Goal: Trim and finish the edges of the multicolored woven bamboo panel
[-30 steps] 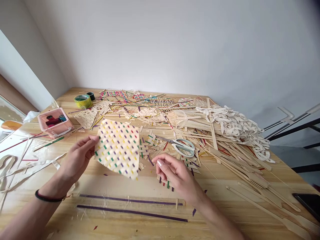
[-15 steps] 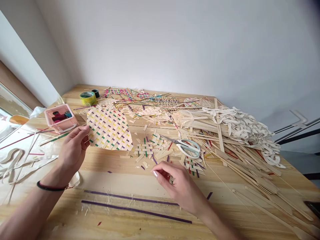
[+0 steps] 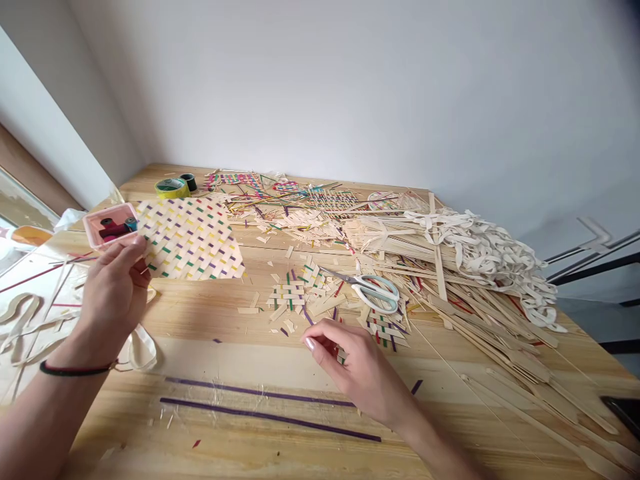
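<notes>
A plain pale wall (image 3: 320,87) filled the upper part of the frame, and below it stood a wooden table (image 3: 200,323), on which many cut pieces were scattered. At the left of the frame, the left hand (image 3: 117,280) pinched a woven sheet (image 3: 193,240) between the thumb and the fingers. The sheet was held near its lower left corner, so that nearly all of it extended to the right of this hand and somewhat above it, towards the centre of the frame. It was pale, with small yellow, purple, green and red marks. Just behind the left hand was a pink box (image 3: 91,233) with dark and red spools (image 3: 111,231) inside.

The right hand (image 3: 350,370), below the centre, was well apart from the sheet. Its fingers were loosely curled and the thumb was near the index finger; whether their tips touched, I could not tell. Scissors (image 3: 377,293) lay above this hand, and woven scraps (image 3: 287,293) lay to its upper left. Two purple strips (image 3: 270,418) ran across the lower part of the frame, the upper one reaching to the right hand.
</notes>
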The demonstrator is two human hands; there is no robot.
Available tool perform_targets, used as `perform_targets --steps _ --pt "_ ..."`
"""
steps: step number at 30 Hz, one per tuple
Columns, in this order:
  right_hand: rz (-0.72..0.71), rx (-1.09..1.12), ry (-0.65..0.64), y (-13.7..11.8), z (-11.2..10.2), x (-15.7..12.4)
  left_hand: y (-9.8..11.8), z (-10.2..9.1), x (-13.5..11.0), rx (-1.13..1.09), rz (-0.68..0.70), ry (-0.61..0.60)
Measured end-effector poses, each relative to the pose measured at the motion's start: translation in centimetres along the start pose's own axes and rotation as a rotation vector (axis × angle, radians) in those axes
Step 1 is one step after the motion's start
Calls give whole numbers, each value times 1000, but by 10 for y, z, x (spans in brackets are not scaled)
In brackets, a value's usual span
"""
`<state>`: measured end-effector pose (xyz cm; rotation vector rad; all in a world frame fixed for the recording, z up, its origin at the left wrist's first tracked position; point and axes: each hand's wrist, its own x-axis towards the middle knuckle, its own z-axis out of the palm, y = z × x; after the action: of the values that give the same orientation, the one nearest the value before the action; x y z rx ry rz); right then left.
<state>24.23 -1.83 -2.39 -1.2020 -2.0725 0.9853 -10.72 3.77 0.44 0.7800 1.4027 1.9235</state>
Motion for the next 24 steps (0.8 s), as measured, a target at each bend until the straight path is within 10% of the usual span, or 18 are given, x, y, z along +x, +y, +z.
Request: perform_targets --steps 6,24 --pt "-1 -21 -19 0 1 0 -2 -1 2 -105 -17 29" --pt "219 75 52 40 6 -3 -17 12 -53 126 -302 -509"
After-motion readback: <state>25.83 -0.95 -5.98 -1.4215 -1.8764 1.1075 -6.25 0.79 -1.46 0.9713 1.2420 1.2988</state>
